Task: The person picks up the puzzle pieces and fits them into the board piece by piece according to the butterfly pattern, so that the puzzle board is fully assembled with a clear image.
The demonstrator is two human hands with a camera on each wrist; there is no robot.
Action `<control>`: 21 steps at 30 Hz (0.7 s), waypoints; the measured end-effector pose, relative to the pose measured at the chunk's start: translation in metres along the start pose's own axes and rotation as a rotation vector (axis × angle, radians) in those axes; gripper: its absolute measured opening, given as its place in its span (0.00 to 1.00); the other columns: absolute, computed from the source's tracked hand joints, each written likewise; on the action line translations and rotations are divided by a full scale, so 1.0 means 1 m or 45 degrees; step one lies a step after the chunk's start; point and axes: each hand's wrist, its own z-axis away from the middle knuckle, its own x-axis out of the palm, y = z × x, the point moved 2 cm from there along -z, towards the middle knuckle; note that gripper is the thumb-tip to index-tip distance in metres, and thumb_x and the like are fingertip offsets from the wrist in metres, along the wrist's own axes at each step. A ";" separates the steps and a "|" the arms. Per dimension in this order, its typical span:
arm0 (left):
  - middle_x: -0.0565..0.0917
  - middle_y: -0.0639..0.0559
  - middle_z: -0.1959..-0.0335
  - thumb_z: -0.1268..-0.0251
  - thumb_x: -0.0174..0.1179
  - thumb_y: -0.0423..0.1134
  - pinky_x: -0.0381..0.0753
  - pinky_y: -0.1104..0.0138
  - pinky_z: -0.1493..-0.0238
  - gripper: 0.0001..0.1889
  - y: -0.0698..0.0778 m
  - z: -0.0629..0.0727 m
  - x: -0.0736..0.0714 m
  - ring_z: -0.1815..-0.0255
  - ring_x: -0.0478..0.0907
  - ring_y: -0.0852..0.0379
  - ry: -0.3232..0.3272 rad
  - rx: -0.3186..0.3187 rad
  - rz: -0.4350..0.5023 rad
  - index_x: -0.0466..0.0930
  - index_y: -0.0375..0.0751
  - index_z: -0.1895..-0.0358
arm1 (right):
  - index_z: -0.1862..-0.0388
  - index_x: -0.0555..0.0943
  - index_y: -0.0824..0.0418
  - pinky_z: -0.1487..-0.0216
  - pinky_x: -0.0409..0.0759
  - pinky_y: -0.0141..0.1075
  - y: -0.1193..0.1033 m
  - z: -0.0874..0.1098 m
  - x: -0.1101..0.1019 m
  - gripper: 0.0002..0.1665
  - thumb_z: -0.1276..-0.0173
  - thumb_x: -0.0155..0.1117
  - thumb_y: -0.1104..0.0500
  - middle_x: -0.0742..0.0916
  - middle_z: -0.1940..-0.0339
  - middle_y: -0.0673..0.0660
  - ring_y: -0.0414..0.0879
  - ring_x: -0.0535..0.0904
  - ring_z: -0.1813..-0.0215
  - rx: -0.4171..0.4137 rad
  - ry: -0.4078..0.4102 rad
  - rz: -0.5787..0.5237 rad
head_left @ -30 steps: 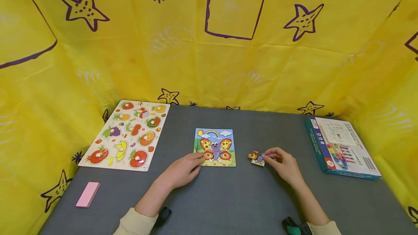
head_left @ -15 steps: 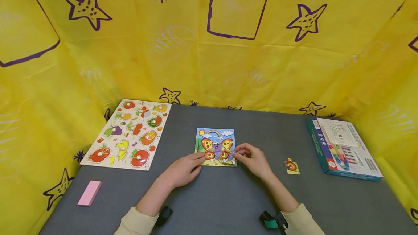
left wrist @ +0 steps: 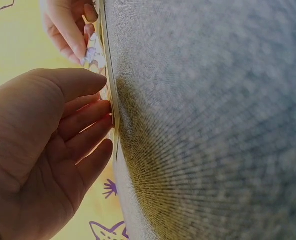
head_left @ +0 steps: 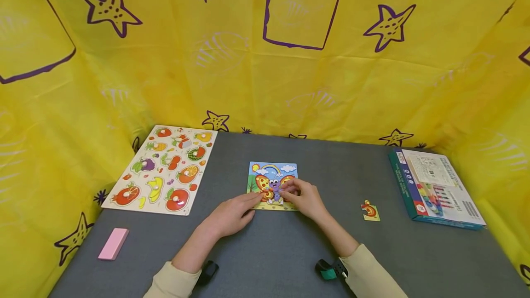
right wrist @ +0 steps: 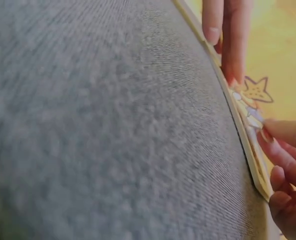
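Note:
In the head view, a small butterfly puzzle board (head_left: pixel 273 169) lies flat in the middle of the grey table. My left hand (head_left: pixel 233 214) rests at its lower left edge; in the left wrist view, the fingertips touch the board's edge. Over the lower part of the board, my right hand (head_left: pixel 306 199) pinches a puzzle piece (head_left: pixel 276 195) between thumb and fingertips. Its purple and white print shows in the right wrist view, low over the board. Another puzzle piece (head_left: pixel 371 211), with an orange swirl on yellow, lies off to the right. The right hand covers the board's right side.
A large fruit peg puzzle (head_left: pixel 165 174) lies at the left. In front of it is a pink block (head_left: pixel 113 244). A flat teal and white box (head_left: pixel 436 187) lies at the right. Yellow printed cloth (head_left: pixel 232 82) hangs behind the grey table (head_left: pixel 265 256).
My right hand has carried the purple-printed piece leftward from the table onto the board, leaving the orange-swirl piece behind on the right. My left hand has stayed at the board's edge.

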 end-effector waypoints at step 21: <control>0.73 0.44 0.35 0.31 0.57 0.35 0.75 0.50 0.43 0.23 0.000 0.001 0.002 0.35 0.71 0.46 0.008 0.019 -0.097 0.73 0.37 0.33 | 0.69 0.87 0.56 0.66 0.65 0.36 -0.001 -0.002 0.009 0.05 0.43 0.76 0.58 0.83 0.75 0.43 0.43 0.70 0.70 -0.171 0.081 0.210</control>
